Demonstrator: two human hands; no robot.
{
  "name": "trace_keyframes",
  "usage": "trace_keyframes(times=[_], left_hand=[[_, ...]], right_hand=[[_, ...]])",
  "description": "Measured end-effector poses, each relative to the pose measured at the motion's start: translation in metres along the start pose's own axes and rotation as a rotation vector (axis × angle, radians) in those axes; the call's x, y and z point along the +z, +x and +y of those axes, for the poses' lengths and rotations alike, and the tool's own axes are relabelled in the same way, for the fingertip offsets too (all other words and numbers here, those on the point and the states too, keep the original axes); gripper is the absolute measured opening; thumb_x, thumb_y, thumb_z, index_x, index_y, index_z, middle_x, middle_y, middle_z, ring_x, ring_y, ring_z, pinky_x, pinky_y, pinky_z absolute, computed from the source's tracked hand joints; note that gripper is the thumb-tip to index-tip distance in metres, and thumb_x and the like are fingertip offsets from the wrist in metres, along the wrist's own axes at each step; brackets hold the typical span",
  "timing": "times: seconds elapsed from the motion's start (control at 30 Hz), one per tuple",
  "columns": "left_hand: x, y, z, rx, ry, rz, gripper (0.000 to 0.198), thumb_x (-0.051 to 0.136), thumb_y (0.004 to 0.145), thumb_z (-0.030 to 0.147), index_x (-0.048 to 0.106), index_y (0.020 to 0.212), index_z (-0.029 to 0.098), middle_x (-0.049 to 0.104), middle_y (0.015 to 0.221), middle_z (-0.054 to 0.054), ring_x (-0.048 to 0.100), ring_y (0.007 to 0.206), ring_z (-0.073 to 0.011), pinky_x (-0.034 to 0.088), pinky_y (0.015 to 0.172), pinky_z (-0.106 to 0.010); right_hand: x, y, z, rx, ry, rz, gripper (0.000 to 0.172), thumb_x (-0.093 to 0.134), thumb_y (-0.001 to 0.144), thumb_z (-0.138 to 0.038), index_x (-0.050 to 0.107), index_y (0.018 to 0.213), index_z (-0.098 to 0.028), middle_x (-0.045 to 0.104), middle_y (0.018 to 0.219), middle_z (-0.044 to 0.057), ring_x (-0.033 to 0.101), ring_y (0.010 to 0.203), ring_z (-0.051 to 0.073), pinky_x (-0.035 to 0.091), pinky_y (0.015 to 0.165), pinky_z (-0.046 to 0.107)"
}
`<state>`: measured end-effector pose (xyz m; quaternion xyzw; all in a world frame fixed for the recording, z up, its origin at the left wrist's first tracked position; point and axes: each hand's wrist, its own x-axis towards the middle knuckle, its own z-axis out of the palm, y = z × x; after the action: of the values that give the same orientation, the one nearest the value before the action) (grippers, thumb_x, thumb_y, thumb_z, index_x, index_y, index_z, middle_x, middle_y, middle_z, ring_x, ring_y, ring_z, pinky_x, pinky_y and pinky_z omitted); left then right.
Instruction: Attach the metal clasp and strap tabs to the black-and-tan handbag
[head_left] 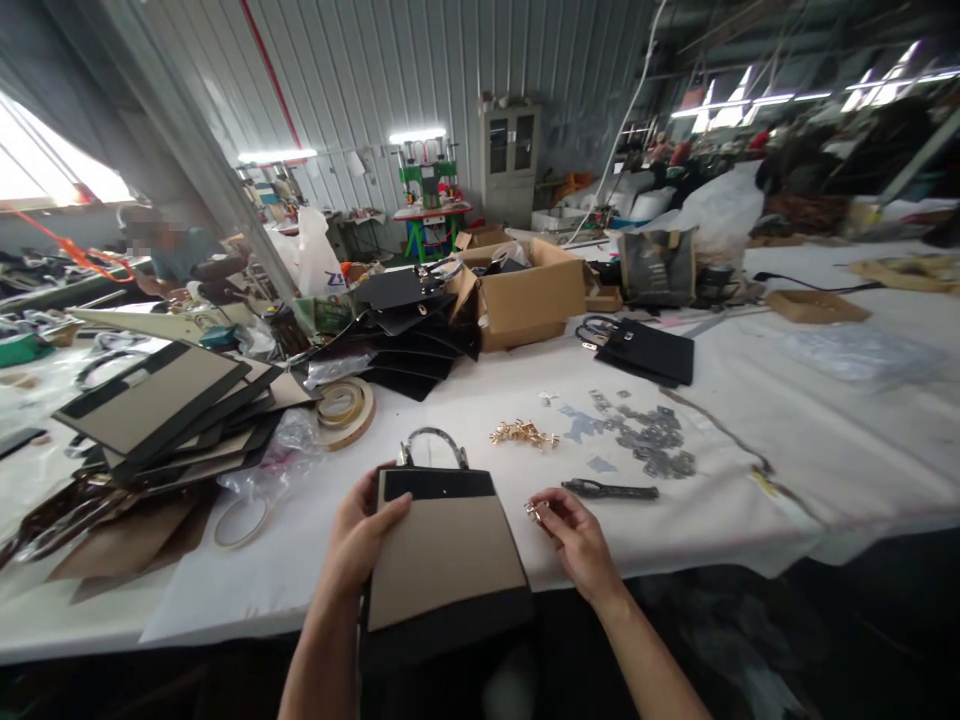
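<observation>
At the near edge of the surface (472, 400), the person's left grip (364, 530) clasps a black-and-beige bag (446, 555) by its upper left; the right grip (574, 540) pinches small metal hardware (535, 510).

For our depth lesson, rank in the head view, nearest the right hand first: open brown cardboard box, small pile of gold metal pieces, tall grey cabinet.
1. Pile of gold metal pieces, ahead, left of the right hand.
2. Cardboard box, farther back.
3. Grey cabinet, by the back wall.
</observation>
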<state>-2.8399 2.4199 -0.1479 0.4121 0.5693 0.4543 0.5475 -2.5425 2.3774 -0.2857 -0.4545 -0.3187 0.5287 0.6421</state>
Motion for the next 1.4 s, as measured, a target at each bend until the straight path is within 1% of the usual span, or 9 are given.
trace_keyframes(times=[0.13, 0.23, 0.43, 0.7, 0.77, 0.87, 1.1, 1.27, 1.4], left_hand=[[-0.029, -0.03, 0.058, 0.222, 0.401, 0.215, 0.07, 0.078, 0.076, 0.049, 0.062, 0.139, 0.023, 0.077, 0.112, -0.007, 0.073, 0.099, -0.0296, 0.06, 0.079, -0.037], [-0.019, -0.052, 0.084, 0.43, 0.753, 0.352, 0.054, 0.062, 0.086, 0.047, 0.067, 0.135, 0.027, 0.071, 0.131, -0.006, 0.066, 0.118, -0.0322, 0.057, 0.095, -0.043], [0.021, -0.064, 0.095, 0.517, 0.955, 0.27, 0.054, 0.048, 0.09, 0.036, 0.063, 0.141, 0.029, 0.066, 0.139, -0.004, 0.064, 0.123, -0.0308, 0.051, 0.107, -0.045], [-0.005, -0.065, 0.119, 0.575, 1.191, 0.51, 0.051, 0.046, 0.09, 0.04, 0.066, 0.137, 0.035, 0.067, 0.124, -0.003, 0.067, 0.099, -0.0275, 0.055, 0.084, -0.041], [0.01, -0.065, 0.115, 0.587, 1.276, 0.466, 0.051, 0.043, 0.093, 0.033, 0.064, 0.14, 0.034, 0.064, 0.132, -0.006, 0.068, 0.093, -0.0256, 0.054, 0.074, -0.037], [0.046, -0.06, 0.094, 0.514, 1.348, 0.262, 0.052, 0.04, 0.093, 0.016, 0.061, 0.139, 0.027, 0.06, 0.136, -0.012, 0.069, 0.087, -0.0238, 0.048, 0.061, -0.032], [0.119, -0.035, 0.018, 0.38, 1.23, -0.057, 0.041, 0.041, 0.087, 0.002, 0.064, 0.118, 0.014, 0.058, 0.128, -0.021, 0.07, 0.098, -0.033, 0.056, 0.069, -0.039], [0.154, -0.023, -0.024, 0.351, 1.1, -0.079, 0.043, 0.046, 0.087, 0.001, 0.059, 0.127, 0.01, 0.055, 0.132, -0.026, 0.066, 0.11, -0.0381, 0.06, 0.078, -0.045], [0.16, -0.024, -0.051, 0.448, 0.926, -0.235, 0.048, 0.058, 0.092, 0.013, 0.054, 0.139, 0.017, 0.05, 0.149, -0.024, 0.067, 0.113, -0.0377, 0.061, 0.081, -0.045]], right_hand=[[0.005, 0.0, -0.002, 0.013, 0.038, -0.018, 0.033, 0.09, 0.077, -0.042, 0.074, 0.099, -0.025, 0.074, 0.096, 0.001, 0.066, 0.089, 0.016, 0.054, 0.084, 0.027], [0.007, 0.0, -0.005, 0.018, 0.02, -0.016, 0.035, 0.09, 0.076, -0.044, 0.074, 0.099, -0.024, 0.074, 0.096, 0.003, 0.067, 0.09, 0.018, 0.055, 0.083, 0.029], [0.005, -0.003, -0.004, 0.039, 0.026, -0.027, 0.034, 0.091, 0.075, -0.043, 0.074, 0.098, -0.024, 0.074, 0.094, 0.003, 0.068, 0.088, 0.017, 0.057, 0.081, 0.028], [0.008, -0.003, -0.006, 0.014, 0.0, -0.05, 0.03, 0.087, 0.08, -0.044, 0.074, 0.1, -0.025, 0.074, 0.096, 0.003, 0.067, 0.09, 0.017, 0.056, 0.086, 0.03], [0.009, -0.002, -0.006, 0.015, -0.028, -0.062, 0.031, 0.087, 0.08, -0.044, 0.074, 0.1, -0.025, 0.074, 0.097, 0.003, 0.068, 0.091, 0.019, 0.056, 0.087, 0.032], [0.008, -0.001, -0.005, 0.029, -0.066, -0.086, 0.032, 0.086, 0.081, -0.046, 0.073, 0.101, -0.025, 0.075, 0.097, 0.004, 0.068, 0.091, 0.019, 0.057, 0.087, 0.033], [-0.003, -0.001, 0.0, 0.057, 0.031, -0.039, 0.033, 0.091, 0.075, -0.043, 0.076, 0.099, -0.026, 0.076, 0.096, 0.003, 0.07, 0.089, 0.018, 0.06, 0.083, 0.028], [-0.011, 0.0, 0.005, 0.085, 0.194, 0.067, 0.033, 0.093, 0.072, -0.038, 0.076, 0.099, -0.03, 0.077, 0.095, -0.001, 0.072, 0.091, 0.013, 0.061, 0.082, 0.022], [-0.016, 0.001, 0.004, 0.071, 0.276, 0.145, 0.03, 0.092, 0.073, -0.036, 0.076, 0.098, -0.03, 0.078, 0.095, -0.003, 0.073, 0.09, 0.011, 0.061, 0.086, 0.02]])
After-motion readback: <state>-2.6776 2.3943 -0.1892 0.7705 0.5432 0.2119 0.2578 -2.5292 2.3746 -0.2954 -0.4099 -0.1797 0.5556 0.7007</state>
